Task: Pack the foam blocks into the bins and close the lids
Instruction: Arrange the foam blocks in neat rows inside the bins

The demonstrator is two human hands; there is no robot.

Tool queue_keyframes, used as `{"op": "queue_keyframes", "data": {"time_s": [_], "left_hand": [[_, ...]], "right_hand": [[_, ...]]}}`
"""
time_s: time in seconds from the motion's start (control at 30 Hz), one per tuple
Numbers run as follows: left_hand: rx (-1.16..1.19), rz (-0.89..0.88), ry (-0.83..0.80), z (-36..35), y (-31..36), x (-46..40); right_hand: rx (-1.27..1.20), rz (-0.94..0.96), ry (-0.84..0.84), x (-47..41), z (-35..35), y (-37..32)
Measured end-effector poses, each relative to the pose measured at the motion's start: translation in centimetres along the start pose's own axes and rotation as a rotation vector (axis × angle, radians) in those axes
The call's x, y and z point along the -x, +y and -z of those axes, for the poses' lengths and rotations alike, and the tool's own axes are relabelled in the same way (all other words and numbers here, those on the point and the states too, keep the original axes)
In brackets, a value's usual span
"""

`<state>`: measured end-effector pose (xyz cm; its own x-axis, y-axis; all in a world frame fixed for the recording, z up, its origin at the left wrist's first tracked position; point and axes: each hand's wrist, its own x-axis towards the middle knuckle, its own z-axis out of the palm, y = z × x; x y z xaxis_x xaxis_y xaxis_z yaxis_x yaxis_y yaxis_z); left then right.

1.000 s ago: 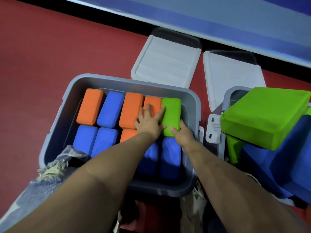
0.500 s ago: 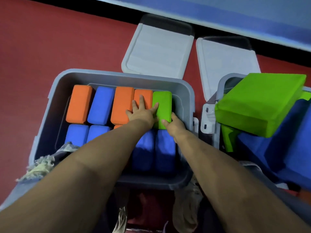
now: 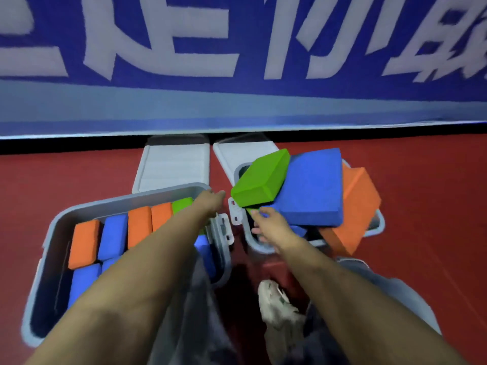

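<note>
The left grey bin (image 3: 126, 200) holds rows of orange blocks (image 3: 84, 243), blue blocks (image 3: 113, 239) and one small green block (image 3: 181, 204). My left hand (image 3: 210, 201) reaches over the bin's far right corner, blurred, fingers extended and holding nothing. The right grey bin (image 3: 257, 246) is piled above its rim with a large green block (image 3: 259, 177), a large blue block (image 3: 311, 191) and a large orange block (image 3: 353, 209). My right hand (image 3: 268, 223) hovers over that bin just under the green block, fingers loosely spread. Two white lids (image 3: 174, 164) (image 3: 232, 154) lie flat behind the bins.
A blue banner with white characters (image 3: 237, 61) stands along the far side of the red floor (image 3: 434, 206). My knees and a pale shoe (image 3: 276, 304) are at the bottom, close to both bins. Latch clips (image 3: 226, 227) sit between the bins.
Both hands left the small green block in the left bin. The right hand moved over to the right bin and the left hand rose toward the bin's far corner. The view tilted up.
</note>
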<state>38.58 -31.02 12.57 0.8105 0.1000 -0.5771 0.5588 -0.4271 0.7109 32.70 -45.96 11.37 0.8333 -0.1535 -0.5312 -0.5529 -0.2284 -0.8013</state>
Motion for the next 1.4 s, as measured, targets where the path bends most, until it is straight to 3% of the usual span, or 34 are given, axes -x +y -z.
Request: {"op": "queue_keyframes", "data": {"time_s": [0.2,0.4,0.63,0.87,1.17,1.4], "left_hand": [[0.022,-0.112,-0.059,-2.9,5.9,6.1],[-0.021,-0.21,-0.181,-7.2,9.9,10.8],[-0.034,-0.232,-0.297,-10.0,7.7,13.4],[0.153,-0.024,-0.323,-8.4,0.9,10.0],[0.396,0.257,-0.319,-12.9,-2.6,0.4],[0.557,0.468,-0.306,-17.3,-4.8,-4.4]], "right_hand": [[0.006,-0.011,0.022,5.8,7.9,-2.3],[-0.15,-0.036,0.024,10.6,13.2,-2.0],[-0.436,-0.105,0.077,10.5,13.6,1.7],[-0.675,-0.362,-0.107,6.5,8.3,6.2],[-1.157,-0.569,0.066,-2.6,7.4,12.4],[-1.301,-0.589,0.198,-9.1,7.8,16.0]]}}
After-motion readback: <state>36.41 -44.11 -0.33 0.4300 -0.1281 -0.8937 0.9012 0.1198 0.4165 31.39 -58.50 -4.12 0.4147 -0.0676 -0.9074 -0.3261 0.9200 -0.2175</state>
